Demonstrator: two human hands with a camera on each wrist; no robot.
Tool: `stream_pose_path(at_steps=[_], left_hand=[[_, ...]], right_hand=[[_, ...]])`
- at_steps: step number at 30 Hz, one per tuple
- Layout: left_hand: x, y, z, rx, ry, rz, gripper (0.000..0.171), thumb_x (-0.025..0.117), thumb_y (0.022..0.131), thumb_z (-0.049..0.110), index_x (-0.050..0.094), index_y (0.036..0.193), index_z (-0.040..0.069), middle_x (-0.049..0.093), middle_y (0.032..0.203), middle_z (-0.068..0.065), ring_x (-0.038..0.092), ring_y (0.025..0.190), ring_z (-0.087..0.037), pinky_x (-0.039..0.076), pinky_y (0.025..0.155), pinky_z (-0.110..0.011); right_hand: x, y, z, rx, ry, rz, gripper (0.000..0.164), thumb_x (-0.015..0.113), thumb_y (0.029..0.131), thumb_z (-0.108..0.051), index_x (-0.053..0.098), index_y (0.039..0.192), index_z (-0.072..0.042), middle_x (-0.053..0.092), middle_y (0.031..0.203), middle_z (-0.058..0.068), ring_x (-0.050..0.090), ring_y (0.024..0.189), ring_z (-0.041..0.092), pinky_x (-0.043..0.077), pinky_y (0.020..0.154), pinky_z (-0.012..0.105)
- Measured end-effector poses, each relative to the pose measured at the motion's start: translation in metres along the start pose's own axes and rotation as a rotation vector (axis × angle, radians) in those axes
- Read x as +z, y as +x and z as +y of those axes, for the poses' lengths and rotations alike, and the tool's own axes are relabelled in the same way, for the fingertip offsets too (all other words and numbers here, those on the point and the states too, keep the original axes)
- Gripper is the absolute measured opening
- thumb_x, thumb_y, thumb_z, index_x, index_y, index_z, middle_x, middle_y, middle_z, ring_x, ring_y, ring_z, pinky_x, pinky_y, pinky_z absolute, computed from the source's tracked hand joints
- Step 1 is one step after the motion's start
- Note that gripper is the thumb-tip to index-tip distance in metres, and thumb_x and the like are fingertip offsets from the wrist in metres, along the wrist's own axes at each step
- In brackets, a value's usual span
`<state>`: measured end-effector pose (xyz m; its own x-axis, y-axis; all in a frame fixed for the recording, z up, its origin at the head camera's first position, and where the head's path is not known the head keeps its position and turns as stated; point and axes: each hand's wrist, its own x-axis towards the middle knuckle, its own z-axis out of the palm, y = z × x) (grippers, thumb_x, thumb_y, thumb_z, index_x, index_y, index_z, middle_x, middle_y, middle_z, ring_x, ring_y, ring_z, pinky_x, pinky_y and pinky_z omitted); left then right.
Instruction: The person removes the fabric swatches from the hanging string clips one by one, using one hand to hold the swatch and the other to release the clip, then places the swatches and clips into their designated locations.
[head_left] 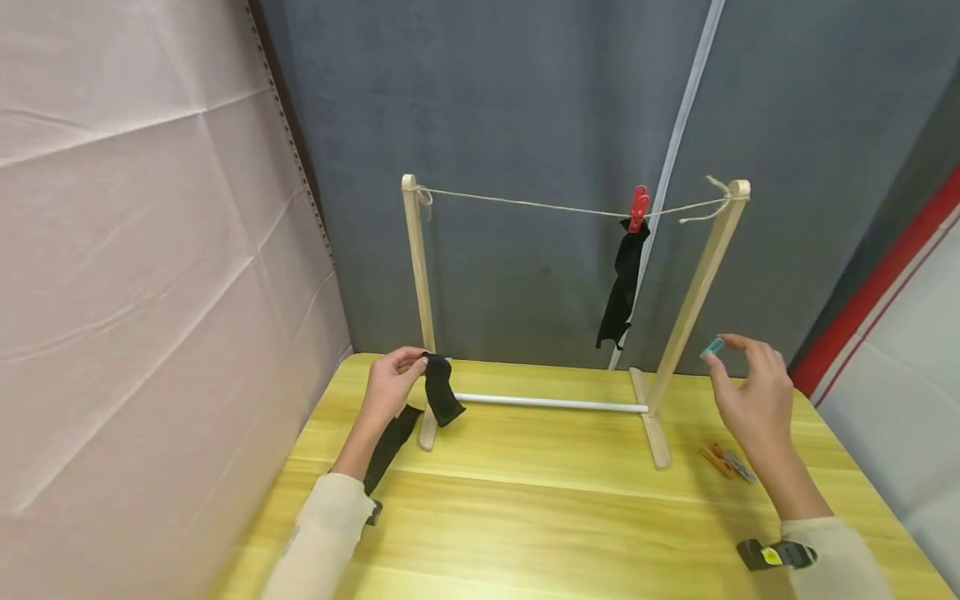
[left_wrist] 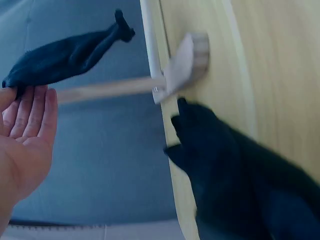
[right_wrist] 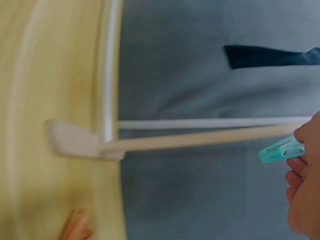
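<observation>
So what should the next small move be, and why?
Probably lift the black cloth in the left hand to the string: it hangs below, the right hand holds a blue clip, and a red clip pins another cloth there.

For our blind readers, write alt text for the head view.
A person's left hand pinches a black cloth, the right hand a teal clothespin. Between wooden posts, a red clothespin holds another black cloth on a string.

Shows soft, bright light and pale glare on the table [head_left: 517,537]; blurs the wooden feet [left_wrist: 187,65] in both wrist views.
</observation>
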<state>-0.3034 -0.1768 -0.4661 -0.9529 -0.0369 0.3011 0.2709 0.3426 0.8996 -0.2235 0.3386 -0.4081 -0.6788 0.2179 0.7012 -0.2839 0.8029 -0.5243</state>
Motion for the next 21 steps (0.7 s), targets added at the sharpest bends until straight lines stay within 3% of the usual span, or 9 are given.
stream_pose_path(at_steps=[5, 10, 15, 21], left_hand=[[-0.025, -0.010, -0.009, -0.041, 0.077, 0.142, 0.021, 0.070, 0.103, 0.024, 0.078, 0.113, 0.008, 0.079, 0.111, -0.015, 0.076, 0.102, -0.023, 0.058, 0.086, -0.018], [-0.037, -0.020, -0.021, -0.092, 0.095, 0.225, 0.022, 0.070, 0.102, 0.025, 0.077, 0.113, 0.006, 0.079, 0.113, -0.015, 0.076, 0.101, -0.019, 0.054, 0.079, -0.011], [-0.044, -0.033, -0.036, -0.115, 0.150, 0.257, 0.023, 0.070, 0.103, 0.026, 0.077, 0.112, 0.007, 0.079, 0.111, -0.015, 0.075, 0.101, -0.022, 0.052, 0.076, -0.010], [-0.062, -0.053, -0.051, -0.111, 0.334, 0.231, 0.023, 0.068, 0.104, 0.028, 0.076, 0.111, 0.007, 0.080, 0.106, -0.014, 0.075, 0.099, -0.031, 0.059, 0.077, -0.027]], right_hand=[[-0.002, -0.013, 0.021, 0.033, -0.037, -0.107, 0.036, 0.069, 0.102, -0.017, 0.066, 0.131, 0.004, 0.067, 0.128, 0.029, 0.056, 0.121, 0.051, 0.043, 0.096, 0.068], [-0.002, -0.019, 0.038, 0.024, -0.060, -0.133, 0.034, 0.071, 0.100, -0.014, 0.067, 0.128, 0.005, 0.069, 0.123, 0.028, 0.057, 0.117, 0.049, 0.042, 0.094, 0.064], [0.001, -0.022, 0.048, 0.038, -0.073, -0.157, 0.035, 0.070, 0.101, -0.016, 0.067, 0.129, 0.005, 0.069, 0.125, 0.029, 0.057, 0.119, 0.050, 0.042, 0.095, 0.066], [-0.003, -0.028, 0.055, 0.080, -0.081, -0.223, 0.040, 0.066, 0.105, -0.023, 0.063, 0.134, 0.005, 0.064, 0.132, 0.032, 0.053, 0.123, 0.055, 0.041, 0.097, 0.072]])
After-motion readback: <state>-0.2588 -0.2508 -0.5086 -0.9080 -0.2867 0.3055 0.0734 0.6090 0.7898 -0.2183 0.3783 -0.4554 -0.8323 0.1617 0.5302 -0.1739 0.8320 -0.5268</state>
